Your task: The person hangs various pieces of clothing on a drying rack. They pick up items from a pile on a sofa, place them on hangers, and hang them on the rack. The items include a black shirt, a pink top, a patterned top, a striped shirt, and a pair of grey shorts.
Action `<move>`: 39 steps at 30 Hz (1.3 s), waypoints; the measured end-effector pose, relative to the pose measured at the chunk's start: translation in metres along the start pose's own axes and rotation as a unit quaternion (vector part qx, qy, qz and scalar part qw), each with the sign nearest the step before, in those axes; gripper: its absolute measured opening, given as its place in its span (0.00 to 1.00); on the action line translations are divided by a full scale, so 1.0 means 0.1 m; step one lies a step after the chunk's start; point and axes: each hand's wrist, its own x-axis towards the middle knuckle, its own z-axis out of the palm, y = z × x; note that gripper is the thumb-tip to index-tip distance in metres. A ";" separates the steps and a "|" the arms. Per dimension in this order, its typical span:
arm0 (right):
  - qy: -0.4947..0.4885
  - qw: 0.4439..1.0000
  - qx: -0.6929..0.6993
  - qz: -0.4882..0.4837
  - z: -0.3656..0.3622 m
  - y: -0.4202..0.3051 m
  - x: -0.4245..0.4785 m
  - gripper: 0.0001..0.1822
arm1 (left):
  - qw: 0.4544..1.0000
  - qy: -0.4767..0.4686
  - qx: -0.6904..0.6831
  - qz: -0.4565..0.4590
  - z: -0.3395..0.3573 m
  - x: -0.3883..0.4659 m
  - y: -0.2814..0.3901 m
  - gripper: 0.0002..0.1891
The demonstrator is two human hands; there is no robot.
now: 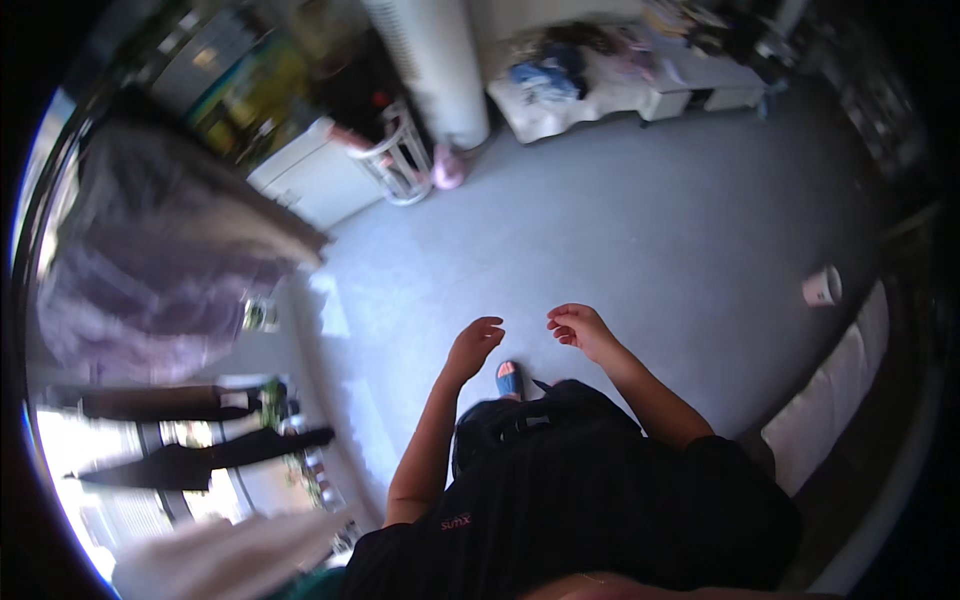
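Observation:
My left hand [475,349] hangs in the air in front of my body, its fingers loosely bent and nothing held. Across from it, my right hand [581,328] is likewise bare, thumb and fingers curled but apart. A gap separates the two hands, with the smooth grey floor [600,247] showing beneath them. Below and between them one foot in a dark blue slipper [509,379] stands on the floor. Neither hand touches anything.
Hanging clothes and cloths [172,255] fill the left side by bright windows. Ahead stand a white cabinet [315,184], a white slatted basket [409,180], a pink bag [448,168] and a low bench [600,97] piled with clothing. A waste bin [822,287] and pale sofa [825,405] are right.

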 end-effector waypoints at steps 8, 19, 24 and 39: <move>0.166 0.975 0.145 -0.002 -0.86 -0.91 0.73 0.08 | 0.975 -0.164 0.129 0.072 0.17 2.40 0.98 0.19; 0.148 0.981 0.124 -0.007 -2.46 -2.84 2.77 0.08 | 0.963 -0.267 0.014 -0.036 0.84 5.21 1.58 0.20; 0.154 0.984 0.059 -0.075 -3.12 -4.14 3.55 0.09 | 0.971 -0.236 0.034 0.004 0.88 6.49 2.29 0.19; 0.263 0.955 0.134 0.014 -5.25 -6.06 6.00 0.09 | 0.951 -0.063 -0.231 -0.194 0.71 10.61 3.06 0.13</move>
